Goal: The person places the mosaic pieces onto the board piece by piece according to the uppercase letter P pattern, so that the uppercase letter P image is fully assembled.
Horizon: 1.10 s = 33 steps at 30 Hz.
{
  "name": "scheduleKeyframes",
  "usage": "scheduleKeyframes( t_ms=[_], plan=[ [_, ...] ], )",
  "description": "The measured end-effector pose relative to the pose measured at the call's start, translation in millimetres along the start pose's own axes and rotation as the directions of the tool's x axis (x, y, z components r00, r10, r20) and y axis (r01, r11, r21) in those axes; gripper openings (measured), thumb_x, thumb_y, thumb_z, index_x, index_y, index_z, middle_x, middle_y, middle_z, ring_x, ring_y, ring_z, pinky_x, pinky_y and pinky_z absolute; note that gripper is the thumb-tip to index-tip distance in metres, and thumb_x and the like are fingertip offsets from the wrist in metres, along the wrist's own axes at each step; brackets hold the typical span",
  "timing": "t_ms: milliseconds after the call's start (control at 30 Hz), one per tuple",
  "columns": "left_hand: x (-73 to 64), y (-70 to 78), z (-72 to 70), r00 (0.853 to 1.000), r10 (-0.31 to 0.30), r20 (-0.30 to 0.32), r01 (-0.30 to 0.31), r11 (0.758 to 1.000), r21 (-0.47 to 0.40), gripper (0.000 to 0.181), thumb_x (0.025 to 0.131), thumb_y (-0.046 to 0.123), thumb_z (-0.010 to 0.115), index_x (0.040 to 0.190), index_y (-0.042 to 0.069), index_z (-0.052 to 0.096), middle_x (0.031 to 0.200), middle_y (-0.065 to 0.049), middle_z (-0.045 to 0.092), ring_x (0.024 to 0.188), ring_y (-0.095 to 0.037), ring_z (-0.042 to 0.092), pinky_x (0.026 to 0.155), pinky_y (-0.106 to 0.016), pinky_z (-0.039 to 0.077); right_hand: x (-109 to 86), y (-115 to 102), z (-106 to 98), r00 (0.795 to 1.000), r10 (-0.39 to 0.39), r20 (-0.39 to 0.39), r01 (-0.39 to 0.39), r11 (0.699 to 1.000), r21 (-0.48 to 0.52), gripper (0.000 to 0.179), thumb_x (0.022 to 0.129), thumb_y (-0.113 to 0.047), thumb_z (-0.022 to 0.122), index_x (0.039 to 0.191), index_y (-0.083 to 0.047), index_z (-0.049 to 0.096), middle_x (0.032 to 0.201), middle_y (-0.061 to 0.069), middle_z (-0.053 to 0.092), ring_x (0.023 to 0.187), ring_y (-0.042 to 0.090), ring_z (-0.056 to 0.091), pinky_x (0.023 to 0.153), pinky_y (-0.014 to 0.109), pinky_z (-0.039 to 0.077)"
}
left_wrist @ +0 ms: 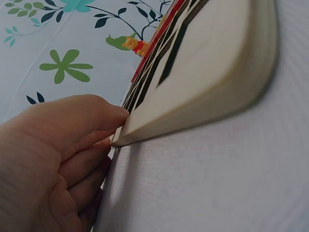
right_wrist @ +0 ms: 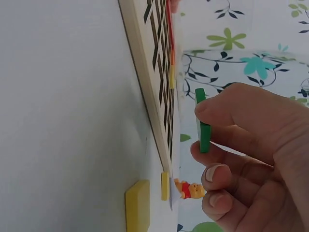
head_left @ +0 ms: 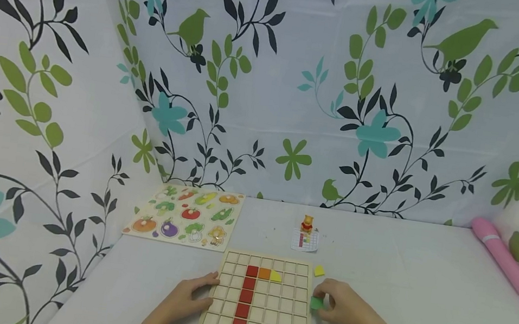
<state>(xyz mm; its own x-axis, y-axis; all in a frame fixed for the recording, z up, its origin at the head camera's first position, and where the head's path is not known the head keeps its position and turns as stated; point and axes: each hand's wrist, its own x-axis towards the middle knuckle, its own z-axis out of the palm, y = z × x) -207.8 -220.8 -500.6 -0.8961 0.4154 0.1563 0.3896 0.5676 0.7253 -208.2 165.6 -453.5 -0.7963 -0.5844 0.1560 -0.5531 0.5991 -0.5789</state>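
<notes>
A wooden grid board (head_left: 283, 321) lies in front of me, with a column of red square tiles (head_left: 245, 296), an orange tile (head_left: 264, 274) and a yellow tile (head_left: 276, 276) in its cells. My left hand (head_left: 185, 297) holds the board's left edge; in the left wrist view its thumb (left_wrist: 118, 113) lies on top, fingers against the side. Just beyond the right edge, my right hand (head_left: 344, 306) pinches a green tile (right_wrist: 203, 121) between thumb and fingers, tilted on edge. Loose yellow tiles (head_left: 319, 270) (right_wrist: 137, 205) lie beside the board.
Behind the board, a small bear figure (head_left: 307, 223) stands at a paper card (head_left: 305, 241) printed with a coloured grid. A vegetable puzzle board (head_left: 190, 214) lies at the back left. A pink stick-like object (head_left: 507, 263) lies at the far right, by the patterned cloth.
</notes>
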Motion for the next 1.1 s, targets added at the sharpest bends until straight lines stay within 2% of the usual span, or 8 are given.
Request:
scheduleKeyframes(
  t_ms=[167,400,567,700,967,1100],
  plan=[
    [-0.4,0.0,0.4,1.0,0.003,0.009,-0.003,1.0,-0.011,0.04,0.079,0.023,0.066,0.116,0.009,0.059,0.129,-0.008,0.048,0.119,-0.03,0.041,0.098,-0.047,0.03,4.2,-3,1,1.0,0.0,-0.001,0.0,1.0,-0.028,0.023,0.07,-0.01,0.068,0.092,-0.006,0.065,0.08,-0.011,0.054,0.054,0.001,0.042,0.045,0.017,0.042],
    [-1.7,-0.5,0.2,1.0,0.011,-0.005,-0.011,1.0,-0.01,0.039,0.079,0.022,0.066,0.115,0.008,0.06,0.128,-0.009,0.049,0.118,-0.031,0.042,0.097,-0.047,0.031,12.8,-15,-1,1.0,-0.011,-0.016,0.011,1.0,-0.027,0.022,0.072,-0.009,0.068,0.094,-0.006,0.064,0.079,-0.01,0.053,0.06,0.005,0.044,0.048,0.018,0.042],
    [-1.7,-0.9,0.3,1.0,-0.004,0.001,0.004,1.0,-0.007,0.038,0.08,0.023,0.065,0.115,0.009,0.06,0.129,-0.006,0.048,0.119,-0.028,0.041,0.098,-0.046,0.031,21.9,-22,-1,0.998,-0.063,-0.02,0.062,0.998,-0.027,0.022,0.072,-0.007,0.068,0.094,-0.005,0.064,0.079,-0.009,0.053,0.06,0.006,0.045,0.048,0.017,0.042],
    [-1.1,-1.1,0.3,1.0,0.0,0.0,0.0,1.0,-0.001,0.038,0.08,0.023,0.065,0.115,0.009,0.06,0.129,-0.005,0.049,0.119,-0.028,0.041,0.098,-0.046,0.031,29.3,-25,4,0.993,-0.117,-0.028,0.116,0.992,-0.049,0.021,0.072,-0.007,0.069,0.093,-0.004,0.064,0.08,-0.008,0.055,0.06,0.005,0.046,0.05,0.016,0.043],
    [-0.3,0.1,-0.5,1.0,0.004,0.003,-0.004,1.0,-0.015,0.039,0.079,0.021,0.065,0.116,0.008,0.059,0.129,-0.006,0.048,0.119,-0.028,0.041,0.098,-0.046,0.03,43.7,-30,15,0.986,-0.165,-0.023,0.163,0.983,-0.079,0.021,0.072,-0.01,0.071,0.091,-0.004,0.064,0.081,-0.006,0.056,0.059,0.002,0.043,0.049,0.014,0.042],
    [-0.7,-0.8,-0.2,1.0,0.012,0.0,-0.012,1.0,-0.012,0.039,0.079,0.021,0.065,0.116,0.008,0.059,0.129,-0.006,0.048,0.119,-0.029,0.041,0.098,-0.047,0.031,51.2,-32,22,0.988,-0.154,0.007,0.154,0.986,-0.07,0.02,0.072,-0.011,0.07,0.091,-0.005,0.064,0.081,-0.006,0.057,0.063,0.005,0.048,0.054,0.016,0.045]
  ],
)
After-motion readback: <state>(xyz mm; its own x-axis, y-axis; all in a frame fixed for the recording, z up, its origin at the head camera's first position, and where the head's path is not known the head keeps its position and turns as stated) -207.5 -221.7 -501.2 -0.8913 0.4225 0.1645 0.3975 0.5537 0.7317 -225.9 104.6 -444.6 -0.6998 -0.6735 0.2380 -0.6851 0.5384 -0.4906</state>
